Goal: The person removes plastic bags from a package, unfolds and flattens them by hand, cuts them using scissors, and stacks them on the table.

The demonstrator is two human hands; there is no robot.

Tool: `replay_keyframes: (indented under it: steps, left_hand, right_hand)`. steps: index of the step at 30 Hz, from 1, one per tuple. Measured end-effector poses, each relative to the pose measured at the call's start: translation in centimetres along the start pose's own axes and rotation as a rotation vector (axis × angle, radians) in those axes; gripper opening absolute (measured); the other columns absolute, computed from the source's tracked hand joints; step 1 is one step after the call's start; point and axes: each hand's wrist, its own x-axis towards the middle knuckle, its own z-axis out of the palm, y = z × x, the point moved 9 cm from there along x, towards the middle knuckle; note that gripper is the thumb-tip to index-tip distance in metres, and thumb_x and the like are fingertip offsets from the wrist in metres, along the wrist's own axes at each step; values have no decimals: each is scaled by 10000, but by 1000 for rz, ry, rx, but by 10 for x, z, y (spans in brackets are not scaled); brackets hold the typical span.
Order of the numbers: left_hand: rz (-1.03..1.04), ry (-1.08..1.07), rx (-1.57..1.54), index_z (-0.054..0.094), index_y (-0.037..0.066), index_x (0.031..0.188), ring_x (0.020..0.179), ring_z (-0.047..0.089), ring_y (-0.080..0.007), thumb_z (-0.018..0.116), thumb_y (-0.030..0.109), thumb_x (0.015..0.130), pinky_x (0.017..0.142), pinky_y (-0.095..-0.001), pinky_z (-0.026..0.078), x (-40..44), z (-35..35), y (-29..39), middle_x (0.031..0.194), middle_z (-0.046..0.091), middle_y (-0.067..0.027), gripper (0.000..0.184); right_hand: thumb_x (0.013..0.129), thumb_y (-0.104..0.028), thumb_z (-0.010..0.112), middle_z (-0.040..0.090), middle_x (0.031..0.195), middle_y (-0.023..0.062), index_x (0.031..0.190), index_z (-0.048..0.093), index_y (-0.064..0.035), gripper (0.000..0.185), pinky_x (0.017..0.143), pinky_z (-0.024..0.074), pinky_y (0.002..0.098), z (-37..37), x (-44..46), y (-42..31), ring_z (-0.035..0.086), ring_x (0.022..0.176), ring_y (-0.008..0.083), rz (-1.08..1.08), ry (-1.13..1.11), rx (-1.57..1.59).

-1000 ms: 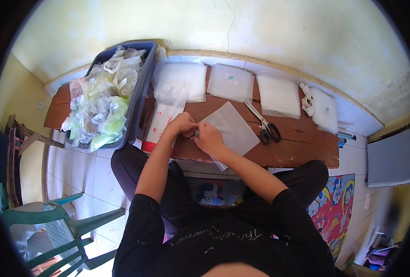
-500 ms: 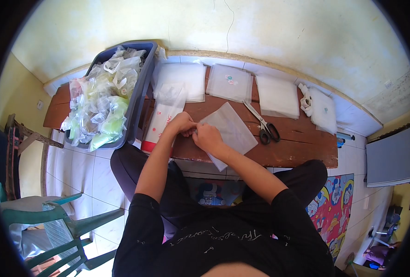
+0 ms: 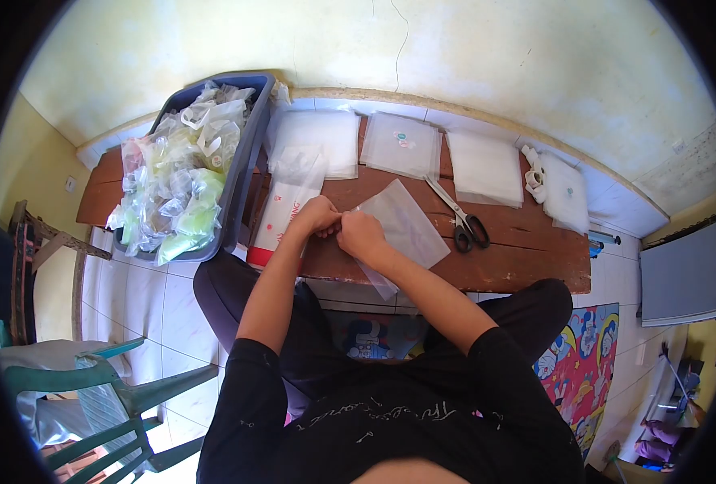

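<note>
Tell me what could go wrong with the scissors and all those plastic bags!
The scissors lie beside the clear plastic, so a careless reach might cause a poke. That plastic pokes past the table's front edge and could slip. The tub is heaped high, so bags might tumble out.

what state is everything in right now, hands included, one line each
left hand, fingers curled, close against the other hand
right hand, fingers curled; anything held is hidden
loose plastic sheet, partly flat, one corner past the table edge
scissors, lying flat, blades closed or nearly so
tub, uncovered, heaped with plastic bags
table, paint worn along the front edge
</note>
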Motion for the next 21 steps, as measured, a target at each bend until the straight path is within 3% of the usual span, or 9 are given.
replay_keyframes:
  steps: [5, 11, 21]
  left_hand:
    - [-1, 12, 43, 670, -33, 610, 429, 597, -168, 662, 274, 857, 445, -301, 508, 0, 0, 1, 532, 617, -83, 394]
    - [20, 12, 95, 666, -36, 594, 435, 604, -173, 677, 309, 845, 452, -306, 514, 1, -1, 2, 516, 609, -81, 427]
    - [42, 38, 106, 686, -35, 630, 437, 608, -180, 686, 305, 842, 447, -307, 509, 1, -3, 1, 527, 617, -100, 401]
  right_hand:
    - [776, -112, 594, 677, 827, 216, 841, 668, -5, 145, 700, 556, 460, 3, -4, -9, 679, 768, 378, 8, -58, -45]
    - [809, -86, 578, 674, 849, 195, 849, 625, 11, 115, 687, 565, 425, 11, -12, -7, 693, 786, 340, 34, 44, -132]
    - [846, -111, 553, 672, 775, 110, 812, 645, -45, 117, 589, 568, 355, 20, -2, -18, 701, 735, 251, -103, 71, -304]
